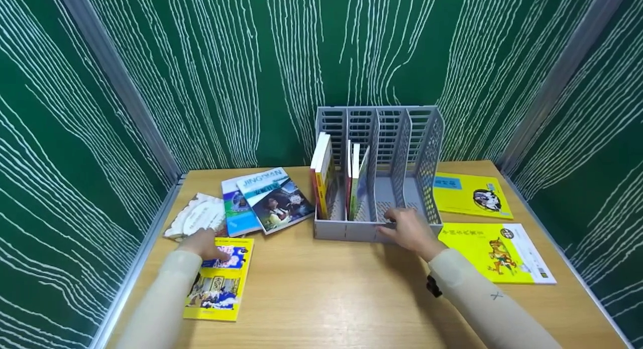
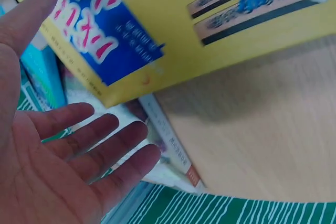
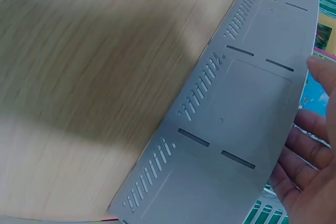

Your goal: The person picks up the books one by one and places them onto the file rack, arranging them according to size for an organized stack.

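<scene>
A yellow book with a blue title panel and a picture lies at the table's left front. My left hand is at its far end; in the left wrist view the thumb lies over the cover and the other fingers spread straight beyond the book's edge. My right hand is at the front lip of a grey file organizer. In the right wrist view the thumb is by the lip's upper edge, the loosely bent fingers gripping nothing visible. Whether they touch the lip, I cannot tell.
Books stand in the organizer's two left compartments. Left of it lie a white scalloped book, a blue-purple book and a photo-covered book. Two yellow books lie at the right, one farther back, one nearer. Green walls enclose the table.
</scene>
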Action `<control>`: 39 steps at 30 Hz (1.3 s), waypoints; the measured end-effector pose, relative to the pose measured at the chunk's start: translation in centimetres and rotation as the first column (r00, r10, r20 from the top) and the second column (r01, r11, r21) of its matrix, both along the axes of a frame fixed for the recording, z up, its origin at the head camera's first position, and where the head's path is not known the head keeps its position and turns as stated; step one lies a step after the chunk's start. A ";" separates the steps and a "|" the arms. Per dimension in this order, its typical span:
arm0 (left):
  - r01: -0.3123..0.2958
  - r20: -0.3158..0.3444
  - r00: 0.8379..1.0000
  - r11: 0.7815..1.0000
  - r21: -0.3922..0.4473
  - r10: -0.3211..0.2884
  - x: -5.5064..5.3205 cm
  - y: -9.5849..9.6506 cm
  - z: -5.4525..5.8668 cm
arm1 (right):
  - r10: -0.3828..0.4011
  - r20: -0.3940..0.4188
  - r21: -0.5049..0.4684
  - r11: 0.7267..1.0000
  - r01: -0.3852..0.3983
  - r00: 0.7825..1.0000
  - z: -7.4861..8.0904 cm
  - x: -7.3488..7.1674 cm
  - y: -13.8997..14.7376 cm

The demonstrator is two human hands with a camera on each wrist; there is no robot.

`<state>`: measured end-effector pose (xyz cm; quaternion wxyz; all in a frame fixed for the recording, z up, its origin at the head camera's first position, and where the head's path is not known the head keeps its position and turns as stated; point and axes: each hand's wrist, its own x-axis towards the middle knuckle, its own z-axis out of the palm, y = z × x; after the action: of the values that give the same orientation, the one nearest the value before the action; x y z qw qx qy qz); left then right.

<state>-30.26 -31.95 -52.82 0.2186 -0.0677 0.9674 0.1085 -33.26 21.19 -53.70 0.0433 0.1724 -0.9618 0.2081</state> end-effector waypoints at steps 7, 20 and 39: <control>-0.037 0.022 0.999 0.998 0.054 0.036 0.0 0.5 -0.3 | 0.025 0.055 0.058 0.998 -0.028 0.998 -0.8 0.0 -0.7; -0.112 -0.036 0.992 0.983 0.143 0.118 -0.5 -0.1 0.5 | 0.000 0.022 0.034 0.999 0.000 1.000 -1.2 -0.3 -1.2; -0.131 0.181 0.980 0.949 0.286 0.080 -2.3 2.0 6.3 | 0.009 -0.044 0.077 0.997 -0.005 0.999 -1.4 -0.2 -1.0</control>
<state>-32.58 -29.94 -46.47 0.3003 -0.0948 0.9134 0.2580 -33.44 20.14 -55.08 0.0570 0.1818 -0.9673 0.1672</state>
